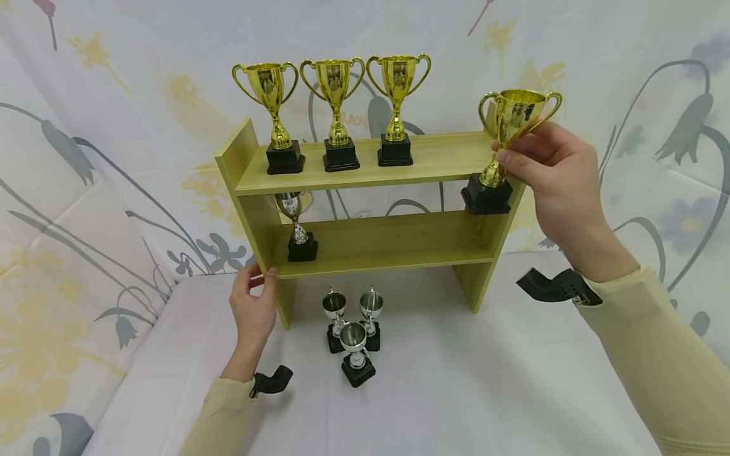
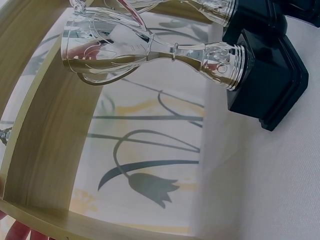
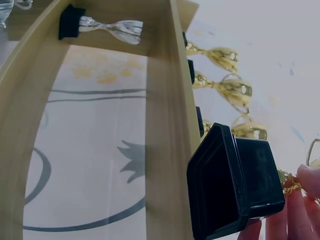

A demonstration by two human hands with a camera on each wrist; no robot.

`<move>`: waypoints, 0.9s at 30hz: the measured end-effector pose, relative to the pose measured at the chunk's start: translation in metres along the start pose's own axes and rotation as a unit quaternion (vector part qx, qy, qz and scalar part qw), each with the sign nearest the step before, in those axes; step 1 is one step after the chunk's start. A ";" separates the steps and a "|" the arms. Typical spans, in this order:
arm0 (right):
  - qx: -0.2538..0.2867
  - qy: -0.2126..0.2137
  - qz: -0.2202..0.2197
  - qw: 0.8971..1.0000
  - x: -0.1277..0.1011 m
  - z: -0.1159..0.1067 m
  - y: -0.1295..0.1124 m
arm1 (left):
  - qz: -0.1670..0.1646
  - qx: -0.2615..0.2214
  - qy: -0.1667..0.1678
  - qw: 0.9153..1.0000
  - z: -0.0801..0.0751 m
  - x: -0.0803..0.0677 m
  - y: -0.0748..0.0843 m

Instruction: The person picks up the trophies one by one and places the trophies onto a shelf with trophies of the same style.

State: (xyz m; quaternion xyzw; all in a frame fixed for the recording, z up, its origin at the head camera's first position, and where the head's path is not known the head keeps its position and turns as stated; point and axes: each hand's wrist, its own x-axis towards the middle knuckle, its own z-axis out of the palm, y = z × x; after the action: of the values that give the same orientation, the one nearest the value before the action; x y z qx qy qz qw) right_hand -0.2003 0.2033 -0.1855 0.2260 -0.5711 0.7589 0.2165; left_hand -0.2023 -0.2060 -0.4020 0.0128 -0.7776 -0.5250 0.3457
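With my right hand [image 1: 547,166] pinching the gold cup [image 1: 509,136] by its stem and my left hand [image 1: 253,304] gripping the shelf [image 1: 365,172] edge, I judge the cup needs lifting over onto the top board beside the other three.

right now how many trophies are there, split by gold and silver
gold trophies: 4, three on the top shelf and one in the right hand
silver trophies: 4, one on the lower shelf and three on the table
total: 8
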 end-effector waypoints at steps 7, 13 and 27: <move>0.004 0.006 0.009 1.000 0.008 0.003 -0.003 | -0.001 -0.002 -0.002 1.000 0.000 0.000 0.001; 0.018 0.008 0.019 1.000 0.015 0.006 -0.006 | -0.003 -0.001 -0.003 1.000 0.000 0.000 0.001; 0.011 0.002 0.029 1.000 0.025 0.010 -0.005 | -0.005 -0.002 0.002 1.000 0.000 -0.001 0.001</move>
State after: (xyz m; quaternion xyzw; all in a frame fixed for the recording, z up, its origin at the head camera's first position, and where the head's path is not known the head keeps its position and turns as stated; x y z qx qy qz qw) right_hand -0.2166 0.1970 -0.1649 0.2099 -0.5683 0.7718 0.1931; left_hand -0.2015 -0.2049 -0.4012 0.0167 -0.7757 -0.5281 0.3450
